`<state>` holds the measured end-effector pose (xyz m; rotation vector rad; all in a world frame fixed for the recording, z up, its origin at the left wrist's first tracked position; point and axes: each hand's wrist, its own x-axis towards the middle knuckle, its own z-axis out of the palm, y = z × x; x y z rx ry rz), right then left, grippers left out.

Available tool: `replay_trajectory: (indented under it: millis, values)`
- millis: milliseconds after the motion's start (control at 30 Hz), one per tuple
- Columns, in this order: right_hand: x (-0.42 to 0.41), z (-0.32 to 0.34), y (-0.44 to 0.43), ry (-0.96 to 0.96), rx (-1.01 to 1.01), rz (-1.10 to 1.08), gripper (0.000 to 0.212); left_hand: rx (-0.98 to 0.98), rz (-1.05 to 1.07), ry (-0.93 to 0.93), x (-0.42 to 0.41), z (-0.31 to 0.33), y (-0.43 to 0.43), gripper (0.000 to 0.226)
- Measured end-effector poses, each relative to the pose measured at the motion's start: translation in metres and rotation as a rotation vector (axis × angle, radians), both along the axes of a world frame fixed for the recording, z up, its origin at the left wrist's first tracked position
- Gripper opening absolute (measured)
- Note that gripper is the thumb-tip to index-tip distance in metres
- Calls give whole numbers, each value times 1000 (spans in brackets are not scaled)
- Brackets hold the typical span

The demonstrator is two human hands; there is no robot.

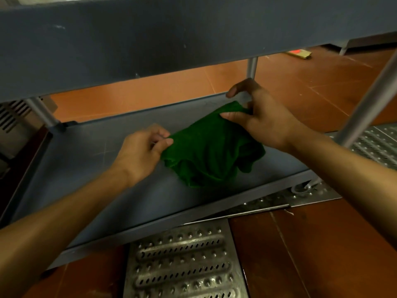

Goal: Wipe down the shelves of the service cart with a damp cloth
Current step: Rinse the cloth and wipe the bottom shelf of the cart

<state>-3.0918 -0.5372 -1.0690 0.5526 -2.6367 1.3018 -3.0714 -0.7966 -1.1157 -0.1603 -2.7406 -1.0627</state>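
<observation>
The left hand (139, 151) pinches the near-left edge of the green cloth (210, 151) between thumb and curled fingers (160, 137). The right hand (264, 119) pinches the cloth's far corner, its fingers narrow on the fabric and its index finger raised above the pinch. Between the two pinches the cloth is pulled fairly taut; below them the rest sags in loose folds and looks to rest on the lower shelf (86, 147) of the grey service cart, toward the shelf's right half.

Outward from the fingers, bare grey shelf runs off to the left and toward the near lip. The upper shelf (150, 44) hangs over the hands, carried on metal posts (251, 66). Under and beyond the cart lie an orange tiled floor (150, 87), a perforated metal drain grate (182, 261), and a caster (300, 187) at the near-right corner.

The step in hand appears to be opening or refolding the cloth rather than wiping, since neither palm presses it flat. The next move likely calls for gathering it into a pad under one palm, pressing it onto the lower shelf and sweeping across the bare surface, corners and lip included.
</observation>
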Motion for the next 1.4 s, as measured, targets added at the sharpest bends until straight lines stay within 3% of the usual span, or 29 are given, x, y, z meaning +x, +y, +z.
replay_trajectory:
  millis: [100, 233, 367, 500, 600, 733, 867, 967, 1033, 1100, 1200, 1267, 1333, 1400]
  values:
    - [-1, 0, 5, 166, 192, -54, 24, 10, 35, -4, -4, 3, -2, 7]
    - [-5, -5, 16, 296, 448, -112, 37, -12, -10, 10, -9, 12, -4, 12]
    - [-9, -11, 21, 261, 373, -208, 39, -60, -54, 56, -11, 22, 5, 10]
    - [-10, -16, 28, 68, 389, -145, 39, -135, -99, 26, -8, 25, 7, 16]
    - [-4, -21, 29, -85, 359, -93, 38, -330, -198, -142, 0, 27, 8, 55]
    - [0, -29, 18, -201, 356, -85, 58, -715, -202, -192, 3, 14, 20, 85]
    - [6, -28, -2, -326, 171, -18, 50, -562, -193, -180, 10, -8, 47, 103]
    - [10, -22, -15, -412, -7, 28, 54, -476, -232, -140, 21, -22, 67, 94]
    - [13, -17, -16, -463, -1, 135, 47, -440, -232, -144, 21, -34, 68, 80]
    - [15, -17, -11, -471, 162, 204, 44, -419, -199, -124, 14, -40, 60, 61]
    - [14, -29, 1, -391, 561, 137, 69, -439, -165, -63, 4, -35, 40, 57]
    - [13, -39, 11, -323, 806, 58, 79, -464, -170, 38, 0, -31, 29, 41]
    - [12, -47, 18, -261, 901, -4, 69, -465, -197, 104, -1, -26, 24, 23]
    - [9, -51, 21, -102, 983, -93, 36, -426, -217, 126, -4, -22, 22, 16]
